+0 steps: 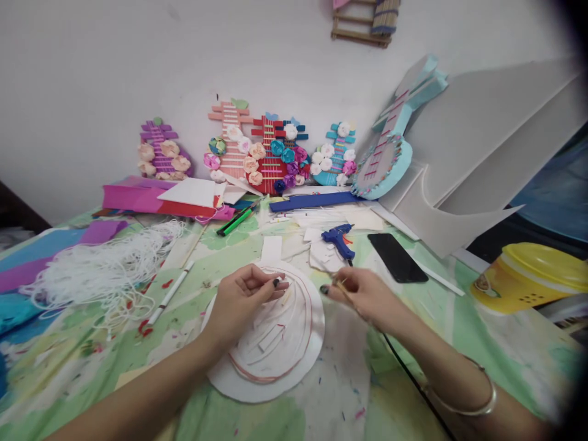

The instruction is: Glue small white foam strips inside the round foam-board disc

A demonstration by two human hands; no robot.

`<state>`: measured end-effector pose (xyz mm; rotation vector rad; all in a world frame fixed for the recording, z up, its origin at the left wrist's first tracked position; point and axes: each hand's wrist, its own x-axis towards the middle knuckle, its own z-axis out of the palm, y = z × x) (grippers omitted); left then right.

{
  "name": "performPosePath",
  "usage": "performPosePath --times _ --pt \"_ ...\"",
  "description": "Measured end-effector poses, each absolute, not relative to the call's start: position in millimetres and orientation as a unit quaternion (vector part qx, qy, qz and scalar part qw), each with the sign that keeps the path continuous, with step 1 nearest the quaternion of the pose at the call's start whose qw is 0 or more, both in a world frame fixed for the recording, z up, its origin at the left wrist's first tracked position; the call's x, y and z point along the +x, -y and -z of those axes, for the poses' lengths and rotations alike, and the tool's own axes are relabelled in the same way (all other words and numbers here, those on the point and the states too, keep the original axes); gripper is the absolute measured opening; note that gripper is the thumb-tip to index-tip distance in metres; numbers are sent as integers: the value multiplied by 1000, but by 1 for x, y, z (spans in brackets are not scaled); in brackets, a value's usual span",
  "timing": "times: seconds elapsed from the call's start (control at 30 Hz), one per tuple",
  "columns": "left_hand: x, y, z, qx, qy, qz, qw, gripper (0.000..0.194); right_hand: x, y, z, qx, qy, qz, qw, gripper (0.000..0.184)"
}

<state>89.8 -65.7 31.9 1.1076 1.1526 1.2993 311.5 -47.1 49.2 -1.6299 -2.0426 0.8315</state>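
Observation:
A white guitar-shaped cardboard cutout (261,392) lies flat on the table, its round body marked with reddish curved lines and its short neck pointing away. Over its upper part hovers my left hand (245,300), thumb and fingers pinched together; whatever they may hold is too small to name. A small pale strip (287,298) shows just beside those fingertips. To the right of the cutout, my right hand (361,291) pinches a thin tan stick (342,285). A blue glue gun (339,240) lies beyond the right hand, its black cord running beneath that arm.
A black phone (397,257) and a yellow tub (528,275) are on the right. White string (105,263), a marker (171,294) and a green cutter (239,219) lie left. Decorated paper guitars (271,159) lean along the wall, with a larger light-blue one (390,141).

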Motion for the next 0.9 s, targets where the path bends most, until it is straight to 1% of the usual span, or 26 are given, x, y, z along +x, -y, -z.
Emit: performPosePath --times 0.03,0.07,0.1,0.13,0.23,0.33,0.43,0.5,0.6,0.77,0.9 --pt "90 65 -32 455 -477 -545 518 27 321 41 -55 -619 724 -231 198 30" --pt "89 65 -32 451 -476 -547 520 28 331 34 -60 -661 713 -155 177 23" --pt "89 64 -32 449 -477 -545 523 29 341 28 -63 -699 696 -96 136 21" --pt "89 64 -31 448 -481 -542 524 30 350 23 -64 -727 678 -65 87 21" --pt "88 63 -31 448 -494 -529 526 30 368 14 -60 -757 650 -54 -20 24" --pt "86 62 -32 457 -492 -524 525 29 370 13 -51 -754 651 -70 -60 26" --pt "84 62 -34 459 -491 -525 522 27 366 15 -46 -739 666 -84 -55 29" --pt "83 62 -34 453 -491 -527 526 25 365 15 -47 -740 667 -72 -52 29" --pt "81 60 -30 439 -480 -523 550 25 359 12 -52 -757 653 -9 -28 30" --pt "79 58 -26 428 -445 -527 584 21 332 -5 -50 -726 678 100 58 40" --pt "79 59 -28 426 -434 -521 599 19 317 -25 -38 -732 675 80 43 46"
